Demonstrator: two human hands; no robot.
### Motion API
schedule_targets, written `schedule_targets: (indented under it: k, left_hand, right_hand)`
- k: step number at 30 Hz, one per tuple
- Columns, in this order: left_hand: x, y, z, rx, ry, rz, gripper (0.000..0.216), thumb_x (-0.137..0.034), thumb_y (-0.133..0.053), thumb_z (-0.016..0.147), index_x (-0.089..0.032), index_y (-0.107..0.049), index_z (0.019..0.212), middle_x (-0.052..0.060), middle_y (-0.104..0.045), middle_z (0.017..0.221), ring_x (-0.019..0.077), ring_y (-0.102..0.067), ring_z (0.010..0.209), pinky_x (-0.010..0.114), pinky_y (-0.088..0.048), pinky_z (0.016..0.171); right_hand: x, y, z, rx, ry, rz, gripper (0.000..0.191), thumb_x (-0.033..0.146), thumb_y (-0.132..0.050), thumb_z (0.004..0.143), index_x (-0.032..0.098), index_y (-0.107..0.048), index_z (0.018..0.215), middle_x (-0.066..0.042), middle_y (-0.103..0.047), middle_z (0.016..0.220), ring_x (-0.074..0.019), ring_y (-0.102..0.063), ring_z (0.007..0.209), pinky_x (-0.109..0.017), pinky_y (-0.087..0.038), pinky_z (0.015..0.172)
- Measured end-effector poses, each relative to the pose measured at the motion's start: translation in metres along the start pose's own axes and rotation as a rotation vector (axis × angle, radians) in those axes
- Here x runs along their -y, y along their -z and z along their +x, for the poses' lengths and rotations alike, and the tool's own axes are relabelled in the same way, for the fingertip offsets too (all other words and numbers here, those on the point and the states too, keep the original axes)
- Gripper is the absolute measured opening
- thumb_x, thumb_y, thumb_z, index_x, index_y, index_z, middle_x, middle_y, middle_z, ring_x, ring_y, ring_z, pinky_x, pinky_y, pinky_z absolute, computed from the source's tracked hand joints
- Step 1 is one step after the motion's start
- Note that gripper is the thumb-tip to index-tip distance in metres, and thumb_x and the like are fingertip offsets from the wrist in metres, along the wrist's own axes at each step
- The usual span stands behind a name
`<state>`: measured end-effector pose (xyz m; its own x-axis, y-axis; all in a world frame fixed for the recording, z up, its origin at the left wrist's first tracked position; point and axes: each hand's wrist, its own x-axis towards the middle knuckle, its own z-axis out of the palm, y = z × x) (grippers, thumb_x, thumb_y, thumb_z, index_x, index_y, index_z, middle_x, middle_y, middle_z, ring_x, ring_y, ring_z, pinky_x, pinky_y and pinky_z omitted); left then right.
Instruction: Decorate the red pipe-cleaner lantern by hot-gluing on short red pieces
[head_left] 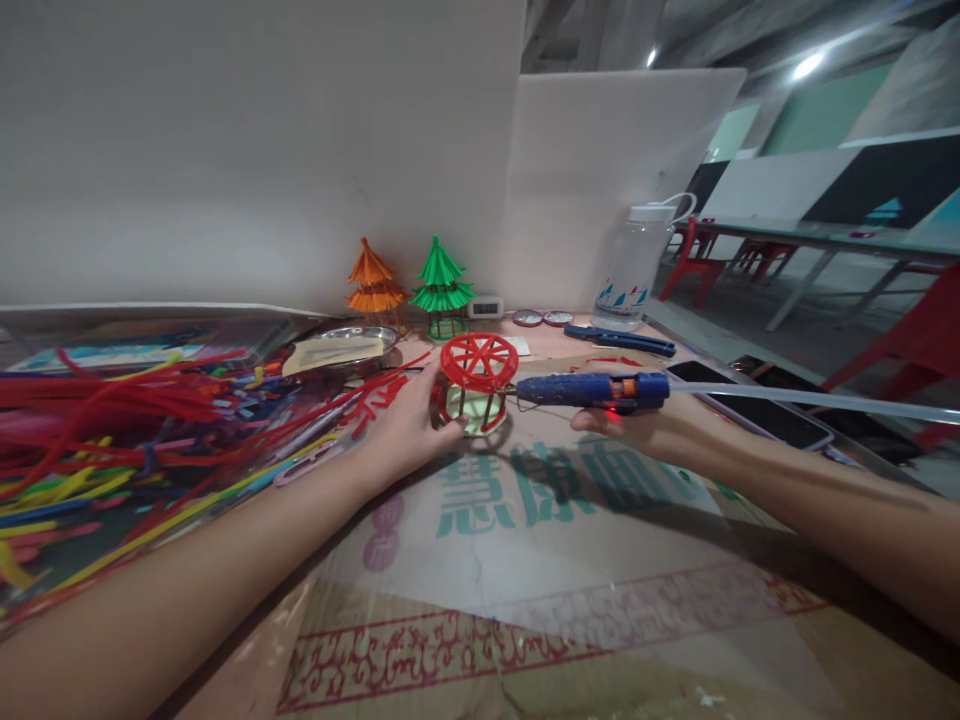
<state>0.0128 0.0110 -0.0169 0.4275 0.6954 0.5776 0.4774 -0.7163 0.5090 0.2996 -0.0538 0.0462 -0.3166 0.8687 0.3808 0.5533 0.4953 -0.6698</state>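
My left hand (409, 425) grips the side of a small pavilion frame (480, 362), its fingers partly hidden behind it. The frame has a red spoked ring on top, dark posts and a pale round base. In my right hand (637, 425) lies a blue glue gun (592, 390), held level, a red light glowing underneath. Its nozzle points left and meets or nearly meets the ring's right edge; contact is hard to tell. From its back end a long clear glue stick (810, 397) sticks out to the right.
Orange (371, 285) and green (441, 290) pavilion models stand behind the frame. Bright pipe cleaners (112, 440) are heaped at left beside a metal dish (360, 345). Pliers (619, 340), a water bottle (634, 265) and a phone (750, 405) sit at right.
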Motion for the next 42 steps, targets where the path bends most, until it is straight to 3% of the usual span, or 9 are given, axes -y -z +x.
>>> schedule_targets:
  k: [4,8,12,19,25,32,42]
  left_hand:
    - [0.000,0.000,0.000,-0.003,-0.002,-0.008,0.076,-0.019,-0.071,0.078,-0.021,-0.041,0.149,0.013,-0.057,0.147,0.0321,-0.056,0.134,0.048,-0.044,0.116]
    - [0.003,-0.001,-0.001,-0.002,-0.008,-0.020,0.074,-0.020,-0.071,0.079,-0.020,-0.042,0.148,0.015,-0.056,0.146,0.0324,-0.056,0.133,0.050,-0.044,0.115]
    - [0.005,-0.002,-0.001,0.001,-0.004,-0.023,0.077,-0.019,-0.071,0.079,-0.021,-0.041,0.150,0.014,-0.058,0.144,0.0320,-0.058,0.131,0.049,-0.045,0.114]
    - [0.002,0.000,-0.001,0.009,-0.010,-0.004,0.081,-0.020,-0.071,0.080,-0.021,-0.037,0.153,0.015,-0.055,0.148,0.0328,-0.055,0.135,0.051,-0.042,0.117]
    - [0.000,0.002,-0.002,0.018,0.033,0.018,0.071,-0.023,-0.070,0.080,-0.018,-0.044,0.146,0.017,-0.056,0.147,0.0339,-0.055,0.135,0.053,-0.042,0.116]
    - [0.001,0.000,-0.002,0.012,0.038,0.001,0.072,-0.021,-0.070,0.079,-0.020,-0.044,0.147,0.013,-0.060,0.143,0.0314,-0.058,0.132,0.048,-0.045,0.115]
    - [-0.002,0.001,-0.001,0.013,0.022,-0.003,0.070,-0.020,-0.069,0.079,-0.020,-0.045,0.145,0.013,-0.059,0.144,0.0317,-0.058,0.131,0.049,-0.045,0.114]
  right_hand:
    - [-0.003,0.001,-0.001,0.017,0.012,-0.003,0.027,0.051,-0.078,0.079,0.027,-0.075,0.092,-0.007,-0.074,0.081,-0.0320,-0.071,0.085,-0.045,-0.061,0.073]
    - [-0.007,0.004,-0.001,0.033,0.004,0.037,0.030,0.054,-0.075,0.080,0.024,-0.073,0.086,-0.007,-0.075,0.087,-0.0283,-0.071,0.083,-0.046,-0.061,0.077]
    - [-0.003,0.004,-0.001,0.076,-0.013,0.111,0.033,0.054,-0.076,0.081,0.025,-0.072,0.095,-0.007,-0.076,0.095,-0.0274,-0.072,0.090,-0.045,-0.062,0.083]
    - [0.001,0.003,-0.001,0.002,0.029,0.015,0.036,0.056,-0.074,0.081,0.023,-0.060,0.080,-0.001,-0.060,0.072,-0.0186,-0.058,0.066,-0.033,-0.050,0.058]
    - [0.005,0.003,0.000,-0.017,0.012,0.007,0.037,0.053,-0.076,0.077,0.024,-0.056,0.085,0.001,-0.058,0.070,-0.0176,-0.054,0.061,-0.031,-0.044,0.053]
    - [0.003,0.000,-0.001,-0.028,0.022,-0.021,0.032,0.048,-0.077,0.077,0.023,-0.060,0.088,0.000,-0.061,0.072,-0.0180,-0.056,0.064,-0.031,-0.046,0.056]
    - [0.002,-0.001,-0.001,-0.085,-0.001,-0.029,0.041,0.060,-0.076,0.075,0.024,-0.057,0.084,0.001,-0.057,0.069,-0.0179,-0.053,0.061,-0.031,-0.043,0.054]
